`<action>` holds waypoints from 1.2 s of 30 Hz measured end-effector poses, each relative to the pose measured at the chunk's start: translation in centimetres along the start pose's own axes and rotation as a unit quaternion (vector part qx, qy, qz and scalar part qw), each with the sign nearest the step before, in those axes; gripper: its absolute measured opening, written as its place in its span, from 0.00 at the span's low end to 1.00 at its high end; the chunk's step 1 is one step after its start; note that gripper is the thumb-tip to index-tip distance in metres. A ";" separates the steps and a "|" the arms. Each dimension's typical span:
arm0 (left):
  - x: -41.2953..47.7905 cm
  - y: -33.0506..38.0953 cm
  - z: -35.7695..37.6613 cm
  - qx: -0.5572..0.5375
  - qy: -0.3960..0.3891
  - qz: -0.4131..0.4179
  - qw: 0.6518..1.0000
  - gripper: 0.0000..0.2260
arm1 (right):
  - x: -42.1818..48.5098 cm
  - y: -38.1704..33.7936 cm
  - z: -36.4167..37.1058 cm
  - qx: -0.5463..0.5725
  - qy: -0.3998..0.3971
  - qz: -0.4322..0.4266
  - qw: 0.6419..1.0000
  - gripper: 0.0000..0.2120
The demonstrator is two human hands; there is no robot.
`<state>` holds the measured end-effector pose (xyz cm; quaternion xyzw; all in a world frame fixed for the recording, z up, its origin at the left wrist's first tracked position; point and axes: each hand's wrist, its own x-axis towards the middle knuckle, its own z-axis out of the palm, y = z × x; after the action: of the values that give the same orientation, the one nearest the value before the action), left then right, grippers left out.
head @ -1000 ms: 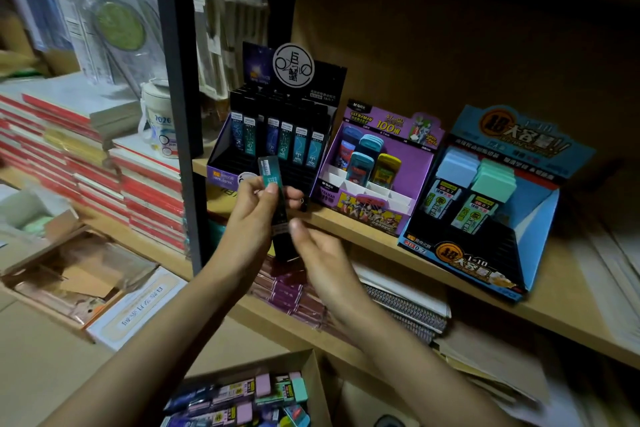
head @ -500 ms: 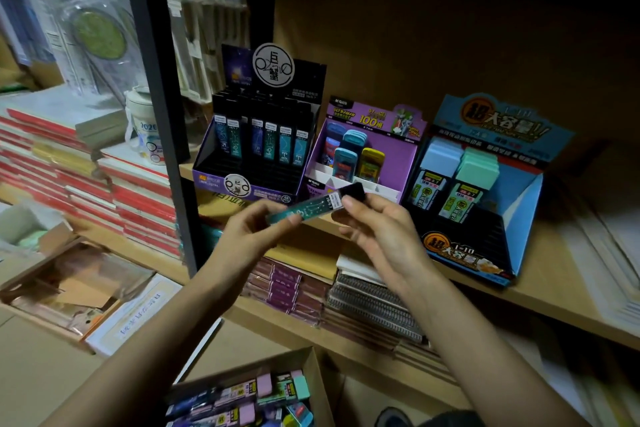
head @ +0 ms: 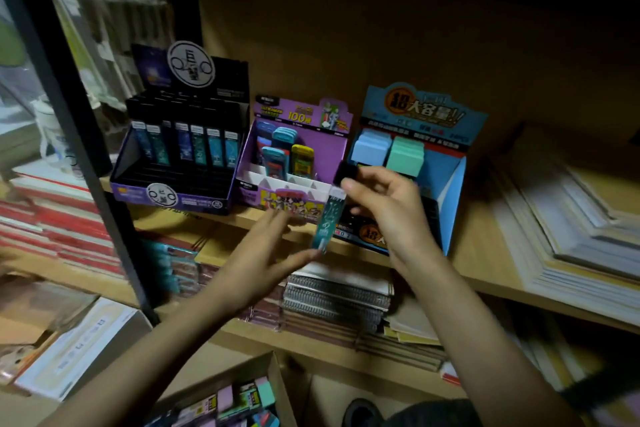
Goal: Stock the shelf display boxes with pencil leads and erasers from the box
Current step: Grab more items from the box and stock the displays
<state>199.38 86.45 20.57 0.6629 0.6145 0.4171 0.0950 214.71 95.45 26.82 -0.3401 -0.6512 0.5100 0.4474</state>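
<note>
Your right hand (head: 388, 215) pinched a slim teal lead case (head: 327, 222); left hand (head: 256, 260) spread. Black box (head: 173, 199) held matching cases (head: 194, 149).

The purple cardboard display box (head: 302, 115), just left of the right grip (head: 388, 208), reads "100" on its header; the blue cardboard display box (head: 420, 111) behind that grip reads "超大容量!!".

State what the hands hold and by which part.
The right hand pinches the teal lead case by its top end; the left hand holds nothing.
</note>
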 end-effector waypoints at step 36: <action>-1.4 -14.0 -11.2 0.234 0.138 -0.131 0.953 0.22 | 11.5 -0.5 21.1 -0.141 -0.093 -0.144 0.975 0.06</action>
<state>181.75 84.05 18.14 0.5158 0.7837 0.3328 -0.0951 190.88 98.12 28.38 -0.2534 -0.7977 0.3723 0.4010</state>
